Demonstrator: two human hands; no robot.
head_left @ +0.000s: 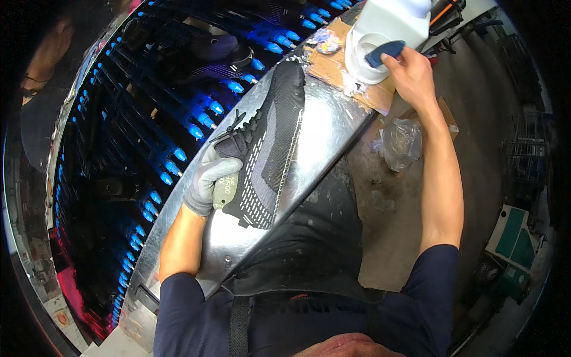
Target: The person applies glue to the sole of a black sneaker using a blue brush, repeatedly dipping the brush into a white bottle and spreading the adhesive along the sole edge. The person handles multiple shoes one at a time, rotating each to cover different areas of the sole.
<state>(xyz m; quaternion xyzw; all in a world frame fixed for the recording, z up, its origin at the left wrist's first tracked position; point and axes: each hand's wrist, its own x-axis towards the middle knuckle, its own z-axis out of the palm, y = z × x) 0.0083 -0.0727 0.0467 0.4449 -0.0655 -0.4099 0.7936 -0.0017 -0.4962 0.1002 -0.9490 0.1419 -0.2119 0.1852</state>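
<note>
The gloved left hand point(213, 183) has its grip closed around the grey-green shoe last point(226, 191) inside a black lace-up shoe upper point(270, 140), tilted sideways over the metal desk point(326, 119). The bare right hand point(411, 72), grip pinched, holds a flat dark blue piece point(380, 52) at the white container point(399, 21)'s round mouth
</note>
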